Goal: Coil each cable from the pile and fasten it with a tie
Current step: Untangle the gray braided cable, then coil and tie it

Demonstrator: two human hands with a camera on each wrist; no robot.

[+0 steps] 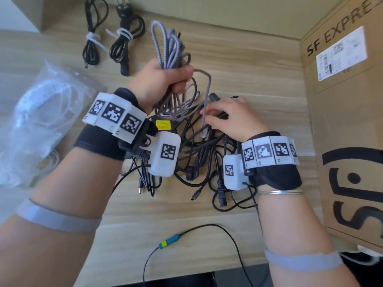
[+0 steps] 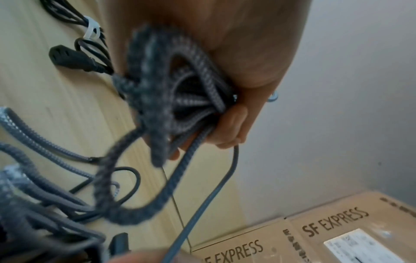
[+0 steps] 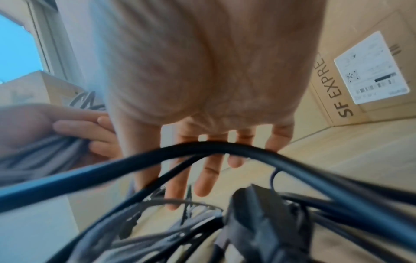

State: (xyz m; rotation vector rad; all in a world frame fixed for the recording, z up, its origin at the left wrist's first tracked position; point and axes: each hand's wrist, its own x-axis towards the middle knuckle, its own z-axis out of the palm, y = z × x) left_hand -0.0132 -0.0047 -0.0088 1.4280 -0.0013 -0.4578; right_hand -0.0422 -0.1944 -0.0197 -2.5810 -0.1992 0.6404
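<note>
Several loops of a grey braided cable (image 1: 169, 45) are bunched in the left hand (image 1: 163, 79), whose fingers are curled tight round them; the loops stand up above the fist and more hang below it toward the table (image 1: 248, 65). One strand of that cable runs from the fist down to the right hand (image 1: 232, 119), which lies lower and to the right, over the pile of black cables (image 1: 199, 158). Its fingers are spread and nearly straight in the right wrist view; whether its thumb and forefinger pinch the strand I cannot tell. The pile sits on the table between the two wrists, tangled, with plugs and a small yellow label showing. Two black cables already coiled and bound with white ties (image 1: 91, 36) (image 1: 124, 35) lie side by side at the far edge. A clear plastic bag of white ties (image 1: 39, 112) lies to the left, and an SF Express cardboard box (image 1: 344, 121) stands to the right.
</note>
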